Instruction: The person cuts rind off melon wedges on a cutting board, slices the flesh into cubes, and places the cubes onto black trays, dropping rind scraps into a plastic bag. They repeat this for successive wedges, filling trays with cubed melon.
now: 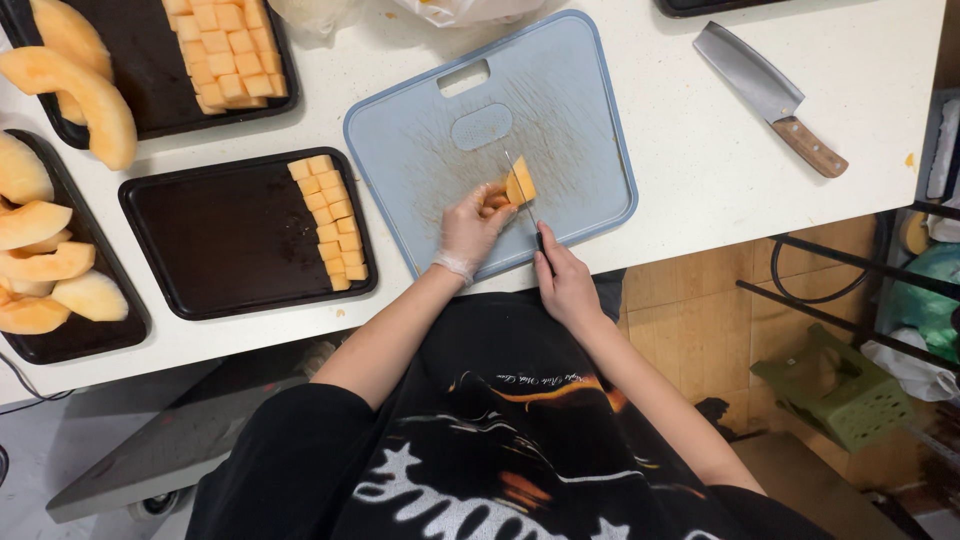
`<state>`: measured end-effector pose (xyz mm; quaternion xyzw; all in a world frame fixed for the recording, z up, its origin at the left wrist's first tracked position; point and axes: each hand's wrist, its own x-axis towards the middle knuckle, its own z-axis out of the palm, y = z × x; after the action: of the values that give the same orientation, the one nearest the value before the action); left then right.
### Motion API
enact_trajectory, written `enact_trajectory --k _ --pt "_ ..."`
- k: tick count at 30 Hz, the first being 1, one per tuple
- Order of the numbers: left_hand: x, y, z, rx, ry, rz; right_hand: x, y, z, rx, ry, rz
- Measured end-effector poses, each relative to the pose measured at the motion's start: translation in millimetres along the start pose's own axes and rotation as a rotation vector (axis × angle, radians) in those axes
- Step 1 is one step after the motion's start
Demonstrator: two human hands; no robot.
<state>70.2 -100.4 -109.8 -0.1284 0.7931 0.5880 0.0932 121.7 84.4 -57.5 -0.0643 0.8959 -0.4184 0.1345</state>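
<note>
My left hand (470, 228), in a thin clear glove, steadies a small orange melon piece (519, 184) on a blue-grey cutting board (560, 90). My right hand (563, 283) grips the dark handle of a thin knife (520, 190), whose blade runs up beside the melon piece. Both hands sit at the near edge of the board.
A black tray (220, 235) left of the board holds two rows of melon cubes (330, 220). Another tray (150, 70) behind it holds cubes and peeled melon wedges (80, 85). More wedges fill a tray at far left (45, 270). A cleaver (765, 95) lies on the white counter at right.
</note>
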Motion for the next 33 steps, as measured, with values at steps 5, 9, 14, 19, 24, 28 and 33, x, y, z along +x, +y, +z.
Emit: enact_trajectory --k 5,9,14,19,24,28,33 --pt "0 -2 0 0.002 0.002 0.01 -2 2 2 -0.019 -0.008 0.002" --pt "0 -2 0 0.021 0.018 0.048 -1 2 2 -0.029 0.006 -0.02" --pt "0 -6 0 0.056 0.033 0.11 2 -2 -1 -0.042 0.007 -0.008" --pt "3 -14 -2 0.091 0.049 0.283 6 -10 -3 -0.027 0.014 0.028" --pt "6 -22 0 0.131 0.093 0.379 7 -15 -4 -0.042 -0.029 0.117" --pt "7 -20 1 0.176 0.19 0.452 -21 -12 -17 -0.054 -0.059 0.173" --pt "17 -2 -13 0.258 0.202 0.288 -63 -1 -53 -0.059 -0.137 0.301"
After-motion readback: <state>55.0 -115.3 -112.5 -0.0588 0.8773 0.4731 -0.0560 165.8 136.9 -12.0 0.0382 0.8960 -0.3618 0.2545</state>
